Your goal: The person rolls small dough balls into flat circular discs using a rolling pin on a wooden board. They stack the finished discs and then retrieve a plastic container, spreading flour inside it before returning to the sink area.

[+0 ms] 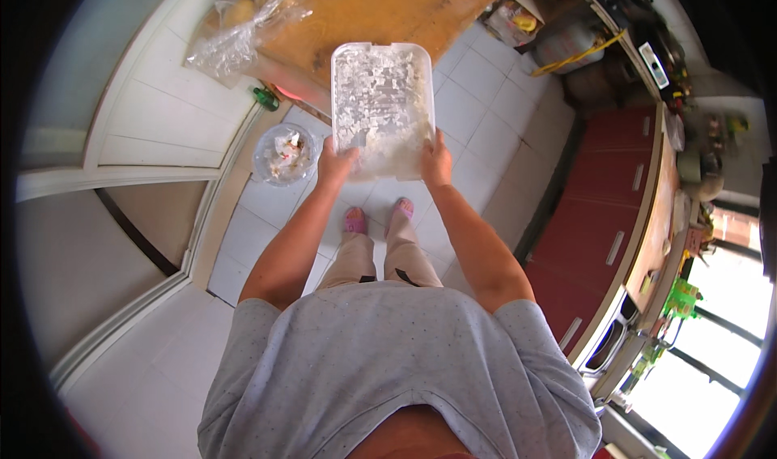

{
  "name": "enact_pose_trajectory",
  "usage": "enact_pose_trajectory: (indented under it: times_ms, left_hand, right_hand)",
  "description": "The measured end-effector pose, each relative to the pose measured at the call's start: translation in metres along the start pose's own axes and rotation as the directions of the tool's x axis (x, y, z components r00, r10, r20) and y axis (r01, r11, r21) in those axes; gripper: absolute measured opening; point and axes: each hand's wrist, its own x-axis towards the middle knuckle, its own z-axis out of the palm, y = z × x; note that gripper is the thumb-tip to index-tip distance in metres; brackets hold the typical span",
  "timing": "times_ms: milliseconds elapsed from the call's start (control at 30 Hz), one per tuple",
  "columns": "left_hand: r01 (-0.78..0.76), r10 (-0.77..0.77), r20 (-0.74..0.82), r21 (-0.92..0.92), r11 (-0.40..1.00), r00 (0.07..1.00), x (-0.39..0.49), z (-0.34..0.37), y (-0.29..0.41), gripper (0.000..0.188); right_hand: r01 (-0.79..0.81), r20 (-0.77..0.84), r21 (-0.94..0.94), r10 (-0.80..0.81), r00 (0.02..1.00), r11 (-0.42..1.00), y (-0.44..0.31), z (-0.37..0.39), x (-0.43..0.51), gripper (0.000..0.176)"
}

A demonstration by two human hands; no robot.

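Between my two hands is a rectangular, translucent white plastic tray with rounded corners and a raised rim. Pale, flaky patches cover much of its surface; I cannot tell whether they are frost, residue or food. My left hand grips the near left corner, thumb over the edge. On the near right edge, my right hand holds on in the same way. The tray is in the air above the tiled floor, and its far end overlaps the view of a wooden table.
A lined waste bin with scraps stands left of my feet, near a green bottle. A clear plastic bag hangs over the table's left side. Red cabinets and a counter run along the right; a gas cylinder stands beyond.
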Motion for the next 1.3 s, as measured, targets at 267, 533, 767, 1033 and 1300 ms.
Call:
enact_pose_trajectory:
  times_ms: [267, 533, 767, 1033, 1300]
  left_hand:
    - [-0.027, 0.033, -0.071, 0.086, 0.996, 0.997, 0.018, 0.018, -0.023, 0.057]
    - [0.122, -0.118, -0.067, 0.057, 0.991, 0.991, 0.028, 0.033, 0.001, 0.051]
    - [0.145, -0.149, -0.011, -0.152, 0.978, 0.989, 0.028, 0.041, 0.014, 0.049]
    - [-0.185, 0.211, -0.104, 0.218, 0.958, 0.972, 0.032, 0.046, 0.006, 0.063]
    - [0.076, -0.068, -0.064, 0.129, 0.989, 0.996, 0.005, 0.047, 0.053, 0.051]
  right_hand:
    - [0.104, 0.114, -0.011, -0.102, 0.988, 0.994, 0.005, -0.012, 0.04, 0.044]
    - [0.088, 0.194, -0.154, -0.057, 0.979, 0.984, -0.003, -0.027, 0.066, 0.028]
    - [0.099, 0.236, -0.179, -0.055, 0.97, 0.979, 0.004, -0.024, 0.093, 0.027]
    - [0.047, 0.338, -0.144, 0.004, 0.941, 0.988, 0.014, -0.038, 0.1, 0.035]
    - [0.179, 0.296, -0.435, -0.048, 0.954, 0.882, -0.007, -0.056, 0.092, 0.044]
